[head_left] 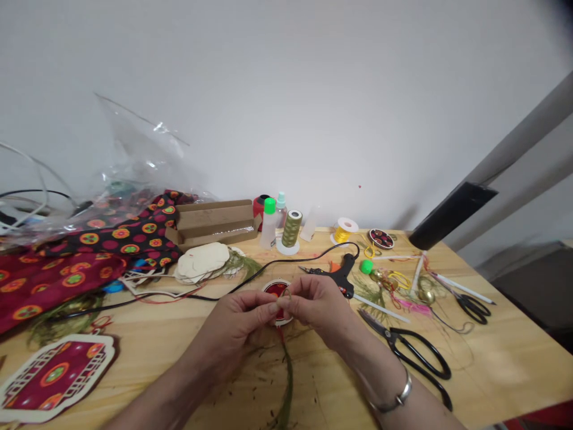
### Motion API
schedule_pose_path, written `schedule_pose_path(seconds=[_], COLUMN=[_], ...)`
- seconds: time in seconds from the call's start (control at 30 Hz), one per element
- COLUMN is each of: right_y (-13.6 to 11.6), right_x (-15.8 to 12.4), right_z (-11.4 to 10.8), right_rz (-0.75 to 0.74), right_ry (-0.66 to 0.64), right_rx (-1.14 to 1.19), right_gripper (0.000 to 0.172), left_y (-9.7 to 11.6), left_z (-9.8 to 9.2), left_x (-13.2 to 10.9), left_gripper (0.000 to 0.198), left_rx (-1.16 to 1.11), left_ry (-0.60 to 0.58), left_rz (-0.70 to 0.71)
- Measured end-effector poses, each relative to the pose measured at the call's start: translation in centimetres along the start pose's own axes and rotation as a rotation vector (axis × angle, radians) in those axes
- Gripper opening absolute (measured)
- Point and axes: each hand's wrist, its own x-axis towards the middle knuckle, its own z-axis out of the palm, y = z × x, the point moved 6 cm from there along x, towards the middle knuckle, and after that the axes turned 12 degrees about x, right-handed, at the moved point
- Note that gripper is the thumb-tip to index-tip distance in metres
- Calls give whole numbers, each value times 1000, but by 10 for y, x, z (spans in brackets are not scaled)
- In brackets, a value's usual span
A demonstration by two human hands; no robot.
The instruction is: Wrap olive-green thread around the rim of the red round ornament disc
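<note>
My left hand (pixel 245 315) and my right hand (pixel 316 303) meet at the table's middle, thumbs and forefingers pinched together. Between the fingertips shows a small loop of thin olive thread (pixel 287 292); the rest of it is hidden by the fingers. Directly behind and below them is a round ornament (pixel 270 288) with a dark red patterned centre and pale rim, partly covered. From its lower edge hangs a red cord, leading to an olive tassel (pixel 286 382) that trails toward me. A black glue gun (pixel 342 276) lies just beyond my right hand.
Large black-handled scissors (pixel 398 340) lie beside my right forearm; smaller scissors (pixel 472 307) are farther right. A black cable (pixel 259 272) crosses behind my hands. Bottles and an olive thread spool (pixel 292 230) stand near the wall. A big fabric-covered ornament (pixel 56 376) lies at left.
</note>
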Motion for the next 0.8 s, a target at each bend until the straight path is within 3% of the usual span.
schedule_pose_path(seconds=[0.3,0.5,0.8], right_y=[0,1,0], right_x=[-2,-1,-1], right_z=[3,2,0], right_rz=[36,-5,-25], right_ry=[-17,7,61], right_rx=[63,37,-86], right_gripper=[19,19,20], left_y=[-4,-9,-2], left_z=[-2,-1,0], left_x=[-1,1,-1], left_gripper=[21,13,6], left_rx=[52,-9,21], left_ry=[4,21,68], left_rz=[-63,-66,-41])
